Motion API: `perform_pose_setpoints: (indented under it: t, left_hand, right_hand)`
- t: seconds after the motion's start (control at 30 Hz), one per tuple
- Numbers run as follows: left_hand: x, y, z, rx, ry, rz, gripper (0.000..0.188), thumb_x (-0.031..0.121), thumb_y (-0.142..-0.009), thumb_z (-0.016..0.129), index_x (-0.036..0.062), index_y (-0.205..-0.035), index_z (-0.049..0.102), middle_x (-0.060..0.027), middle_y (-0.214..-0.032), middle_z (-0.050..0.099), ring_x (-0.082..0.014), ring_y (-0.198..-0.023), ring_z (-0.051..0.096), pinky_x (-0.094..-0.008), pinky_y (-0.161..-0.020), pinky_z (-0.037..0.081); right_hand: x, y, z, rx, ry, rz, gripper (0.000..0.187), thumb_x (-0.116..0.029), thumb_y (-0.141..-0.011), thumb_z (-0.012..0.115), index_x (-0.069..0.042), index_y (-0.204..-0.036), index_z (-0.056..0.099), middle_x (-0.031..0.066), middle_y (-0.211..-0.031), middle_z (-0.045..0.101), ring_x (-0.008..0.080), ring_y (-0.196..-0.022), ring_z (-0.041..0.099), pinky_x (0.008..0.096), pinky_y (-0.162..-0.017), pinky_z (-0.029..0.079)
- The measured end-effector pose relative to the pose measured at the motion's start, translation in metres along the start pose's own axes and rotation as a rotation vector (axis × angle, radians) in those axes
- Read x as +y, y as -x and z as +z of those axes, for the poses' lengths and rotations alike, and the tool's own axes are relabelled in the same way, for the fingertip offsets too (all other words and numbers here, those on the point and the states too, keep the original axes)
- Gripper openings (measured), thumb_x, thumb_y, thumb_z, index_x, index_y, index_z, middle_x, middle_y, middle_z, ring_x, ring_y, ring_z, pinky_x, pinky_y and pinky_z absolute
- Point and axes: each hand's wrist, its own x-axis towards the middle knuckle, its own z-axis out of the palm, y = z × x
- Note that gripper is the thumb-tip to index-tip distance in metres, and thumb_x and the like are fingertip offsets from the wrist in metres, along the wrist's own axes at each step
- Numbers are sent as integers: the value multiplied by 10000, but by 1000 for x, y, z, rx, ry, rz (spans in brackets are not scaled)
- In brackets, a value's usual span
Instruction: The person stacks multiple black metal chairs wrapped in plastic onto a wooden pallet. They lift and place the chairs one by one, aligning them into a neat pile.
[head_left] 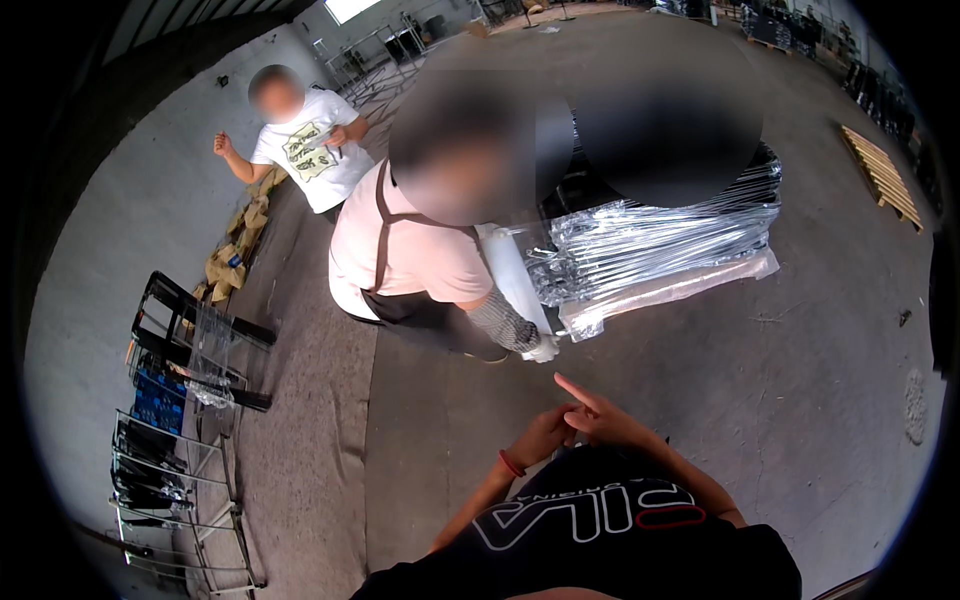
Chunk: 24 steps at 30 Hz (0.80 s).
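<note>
My left hand [546, 434], with a red band [511, 463] at its wrist, is closed in front of my dark shirt. What its fingers hold, if anything, is hidden. My right hand [606, 420] touches it, index finger stretched out forward and the other fingers curled. No object shows in the right hand. Ahead, a co-worker in a pink shirt [420, 255] bends beside a stack wrapped in clear plastic film [665, 240]. The co-worker's gloved hand [541, 349] is low, at the end of a white roll [512, 275].
Another person in a white T-shirt [318, 150] stands farther left. Metal frame racks [175, 480] and black frames [190, 335] line the left side, with brown paper-like bundles [238, 240] beyond. A wooden pallet [882, 178] lies at far right on the concrete floor [780, 400].
</note>
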Motion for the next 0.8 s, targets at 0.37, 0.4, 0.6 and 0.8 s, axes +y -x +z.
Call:
perform_pose_setpoints:
  t: [0.37, 0.4, 0.6, 0.8]
  left_hand:
    - [12, 7, -5, 40, -13, 9, 274, 40, -867, 361, 32, -1117, 472, -16, -734, 518, -85, -630, 477, -213, -593, 397]
    - [13, 8, -6, 43, -19, 4, 274, 40, -866, 362, 31, -1117, 473, -16, -740, 518, -84, -632, 476, -212, -594, 397]
    - [6, 11, -6, 58, 41, 4, 278, 35, -861, 369, 25, -1116, 480, -16, -780, 527, -83, -637, 468, -213, -596, 399]
    - [3, 11, -6, 78, 36, -39, 269, 37, -854, 384, 28, -1102, 486, -14, -797, 538, -85, -632, 469, -213, -596, 400]
  right_hand:
    - [-3, -9, 4, -37, 22, -34, 628, -108, -839, 434, -141, -1358, 81, 96, -987, 561, 98, -644, 535, 194, -448, 400]
    - [-2, -10, 5, -38, 26, -34, 628, -107, -839, 434, -138, -1358, 82, 95, -993, 560, 98, -646, 536, 194, -448, 400]
    - [-1, -14, 6, -78, 8, -53, 626, -107, -838, 435, -122, -1356, 85, 95, -1002, 557, 102, -655, 540, 192, -445, 394]
    - [-3, -17, 5, -103, 35, -25, 623, -105, -839, 435, -115, -1355, 87, 93, -1017, 552, 102, -666, 541, 191, -448, 392]
